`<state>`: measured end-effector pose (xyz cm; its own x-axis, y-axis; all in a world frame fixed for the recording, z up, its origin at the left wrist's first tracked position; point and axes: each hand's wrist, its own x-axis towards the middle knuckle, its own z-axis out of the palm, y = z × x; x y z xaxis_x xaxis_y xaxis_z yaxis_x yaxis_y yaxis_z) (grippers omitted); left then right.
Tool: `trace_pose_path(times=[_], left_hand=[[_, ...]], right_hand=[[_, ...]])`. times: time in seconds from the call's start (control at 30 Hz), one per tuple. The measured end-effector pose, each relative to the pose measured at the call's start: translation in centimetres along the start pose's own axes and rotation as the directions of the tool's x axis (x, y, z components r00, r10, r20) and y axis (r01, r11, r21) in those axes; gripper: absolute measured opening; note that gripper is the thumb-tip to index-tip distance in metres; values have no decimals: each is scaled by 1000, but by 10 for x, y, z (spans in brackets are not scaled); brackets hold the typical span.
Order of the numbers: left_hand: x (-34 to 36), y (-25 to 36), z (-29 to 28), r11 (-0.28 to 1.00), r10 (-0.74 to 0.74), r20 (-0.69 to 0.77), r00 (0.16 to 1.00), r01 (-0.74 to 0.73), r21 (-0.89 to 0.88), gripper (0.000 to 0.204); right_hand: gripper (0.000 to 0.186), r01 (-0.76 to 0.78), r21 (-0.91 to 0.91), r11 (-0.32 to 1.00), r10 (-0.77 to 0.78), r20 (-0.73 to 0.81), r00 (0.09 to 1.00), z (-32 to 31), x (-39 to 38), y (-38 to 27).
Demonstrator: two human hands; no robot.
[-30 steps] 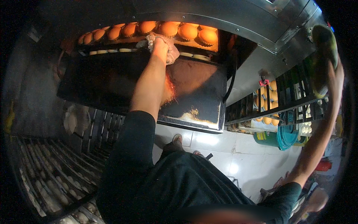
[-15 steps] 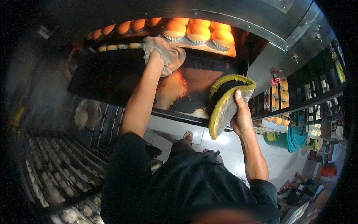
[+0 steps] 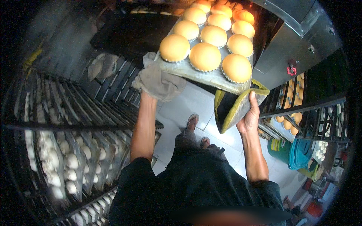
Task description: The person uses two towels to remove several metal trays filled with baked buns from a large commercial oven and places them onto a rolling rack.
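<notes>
A metal baking tray [image 3: 188, 71] of round golden buns in pleated cups, such as one middle bun [image 3: 213, 36], juts toward me out of the glowing oven. My left hand [image 3: 148, 98], its fingers hidden under a grey cloth [image 3: 158, 82], grips the tray's near left corner through that cloth. In my right hand [image 3: 249, 117] is a folded oven pad [image 3: 234, 115] with a yellow edge, thumb on top. The pad's upper part meets the tray's near right corner; whether it clamps the metal, I cannot tell.
A rack [image 3: 60, 126] of trays with pale dough balls stands on my left. To the right are a rack [image 3: 301, 107] with baked buns, a teal bucket [image 3: 299, 153] and a red valve knob [image 3: 291, 70] on the oven front. My feet stand on white floor tiles [image 3: 226, 139].
The bun tray has come out of the oven toward me, with my left hand and cloth drawing back along with it. My right hand's pad now meets its near right corner.
</notes>
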<state>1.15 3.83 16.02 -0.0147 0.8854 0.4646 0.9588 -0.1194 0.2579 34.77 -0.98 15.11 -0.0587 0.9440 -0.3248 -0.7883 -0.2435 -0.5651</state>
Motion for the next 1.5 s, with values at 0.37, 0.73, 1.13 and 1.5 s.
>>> trace_pose_path(times=[0.37,0.73,1.13,1.5], left_hand=[[-206,26,-28,-117,-571,373,731,377,-919,39],[-428,41,-60,-583,-496,691,526,388,-714,33],[-481,144,-49,-517,-19,914,406,778,-357,32],[-455,298,98,-390,419,863,282,914,-110,39]], right_hand=[[45,-28,-277,961,13,-54,998,-92,-114,23],[48,-124,-417,901,41,-203,978,-175,-281,29],[43,-15,-370,929,-182,-491,852,-268,-443,-3],[30,147,-425,893,-419,-666,617,-366,-511,-76]])
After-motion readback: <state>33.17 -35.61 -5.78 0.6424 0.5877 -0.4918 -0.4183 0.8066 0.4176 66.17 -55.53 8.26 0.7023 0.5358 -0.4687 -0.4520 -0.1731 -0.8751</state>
